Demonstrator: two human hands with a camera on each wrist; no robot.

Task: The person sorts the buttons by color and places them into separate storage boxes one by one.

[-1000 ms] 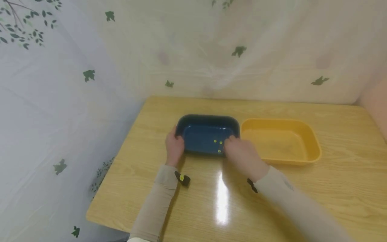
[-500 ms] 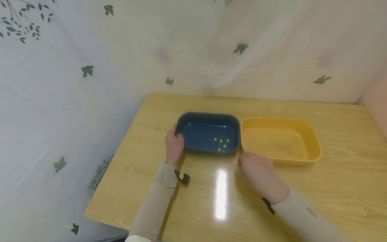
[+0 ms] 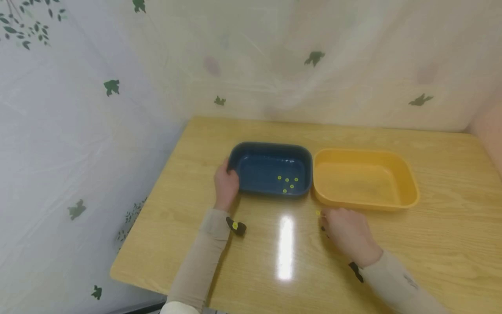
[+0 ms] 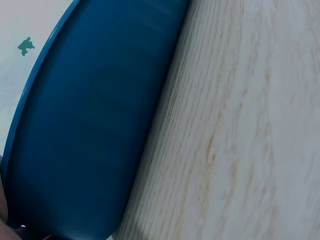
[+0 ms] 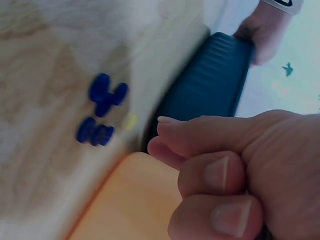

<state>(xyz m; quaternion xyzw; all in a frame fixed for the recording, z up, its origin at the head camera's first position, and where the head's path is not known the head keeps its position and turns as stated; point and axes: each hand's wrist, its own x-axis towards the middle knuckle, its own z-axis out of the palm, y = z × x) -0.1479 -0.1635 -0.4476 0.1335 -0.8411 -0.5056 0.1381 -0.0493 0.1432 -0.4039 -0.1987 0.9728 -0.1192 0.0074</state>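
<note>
A dark blue plastic tray (image 3: 259,174) sits on the table, with several small round yellow pieces (image 3: 292,186) toward the right of its floor. My left hand (image 3: 226,185) grips the tray's left end, thumb over the rim. Off the front right corner of the tray, my right hand (image 3: 349,231) is low over the table with fingers curled and thumb against index finger. Nothing shows between those fingertips. Beside them is one yellow piece (image 5: 130,121). In the right wrist view, small blue plastic pieces (image 5: 101,95) with round, disc-like ends lie near it on the wood.
A yellow tray (image 3: 396,205) stands against the blue tray's right side, just behind my right hand. The wooden table (image 3: 176,244) ends at the left, beside a hanging patterned cloth (image 3: 157,56) that also runs along the back.
My right hand has left the blue tray, moving right and toward the front. Yellow pieces it covered now show inside the tray. A yellow piece and dark pieces appear at its fingertips.
</note>
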